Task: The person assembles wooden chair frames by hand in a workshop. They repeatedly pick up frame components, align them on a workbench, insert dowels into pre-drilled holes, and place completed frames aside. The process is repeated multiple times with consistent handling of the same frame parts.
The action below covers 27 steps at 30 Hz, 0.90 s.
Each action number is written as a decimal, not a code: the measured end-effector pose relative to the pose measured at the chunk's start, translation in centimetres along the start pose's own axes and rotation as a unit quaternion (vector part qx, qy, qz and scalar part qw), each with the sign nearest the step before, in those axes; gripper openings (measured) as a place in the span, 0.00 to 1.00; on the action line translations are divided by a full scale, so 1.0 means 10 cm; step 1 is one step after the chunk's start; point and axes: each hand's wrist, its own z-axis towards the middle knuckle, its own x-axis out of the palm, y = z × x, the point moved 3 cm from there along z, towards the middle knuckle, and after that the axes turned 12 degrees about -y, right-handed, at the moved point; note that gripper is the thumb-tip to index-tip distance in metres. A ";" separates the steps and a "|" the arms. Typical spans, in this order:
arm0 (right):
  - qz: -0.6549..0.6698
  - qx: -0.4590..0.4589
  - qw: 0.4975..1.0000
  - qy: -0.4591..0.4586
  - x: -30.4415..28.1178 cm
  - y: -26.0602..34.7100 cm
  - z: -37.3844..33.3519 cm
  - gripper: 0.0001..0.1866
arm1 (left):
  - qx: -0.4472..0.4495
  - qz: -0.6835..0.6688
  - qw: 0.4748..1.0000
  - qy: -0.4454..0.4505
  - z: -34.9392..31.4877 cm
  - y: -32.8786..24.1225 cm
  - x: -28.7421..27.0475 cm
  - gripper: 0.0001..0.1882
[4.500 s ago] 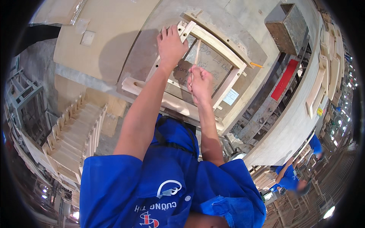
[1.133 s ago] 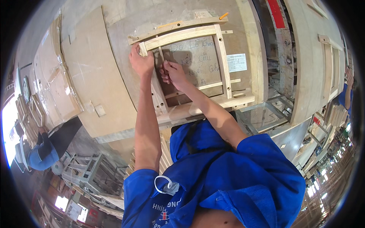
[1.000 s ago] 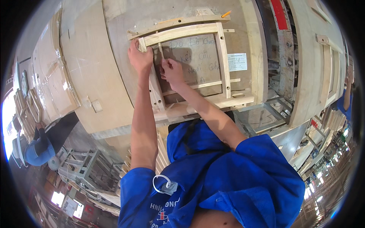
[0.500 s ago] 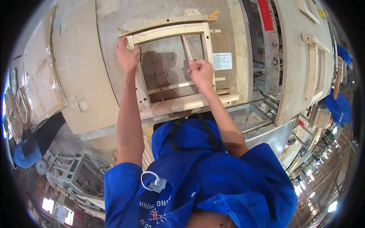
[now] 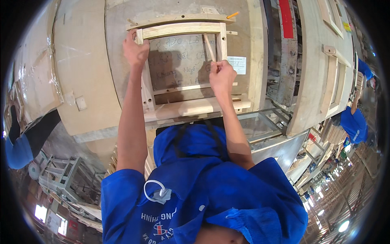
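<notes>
A rectangular pale wooden frame (image 5: 183, 29) lies on a brown board (image 5: 178, 57) that bears handwriting. My left hand (image 5: 136, 49) is closed round the frame's far left corner. In my right hand (image 5: 223, 76), pinched between thumb and fingers, is a thin wooden stick (image 5: 209, 47). The stick slants across the frame's opening near the right side piece, its far end at the inner edge of the far rail. My right fingers partly cover its near end.
Beyond the frame lies a wooden strip (image 5: 164, 19) with an orange peg (image 5: 232, 15) at its right end. A white paper label (image 5: 237, 65) sits right of the frame. Metal framing (image 5: 280, 118) stands at the right. Co-workers in blue (image 5: 354, 124) are at both sides.
My right hand has moved the stick rightward along the far rail, closer to the right side piece. My left hand keeps its grip on the corner. The whole view has shifted slightly.
</notes>
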 end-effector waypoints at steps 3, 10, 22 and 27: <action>-0.007 0.002 1.000 0.007 0.03 0.00 0.03 0.10 | -0.009 0.005 1.000 -0.001 -0.01 -0.01 0.00 0.27; 0.020 0.022 1.000 -0.009 0.10 -0.01 -0.06 0.11 | 0.009 -0.020 1.000 -0.017 -0.02 0.08 0.03 0.27; 0.141 0.127 0.982 0.026 0.83 -0.48 0.17 0.15 | -0.007 0.017 1.000 -0.019 -0.06 -0.05 -0.05 0.26; 0.165 0.162 0.973 0.023 0.79 -0.36 0.16 0.14 | 0.030 0.025 0.999 -0.030 -0.05 0.01 -0.02 0.26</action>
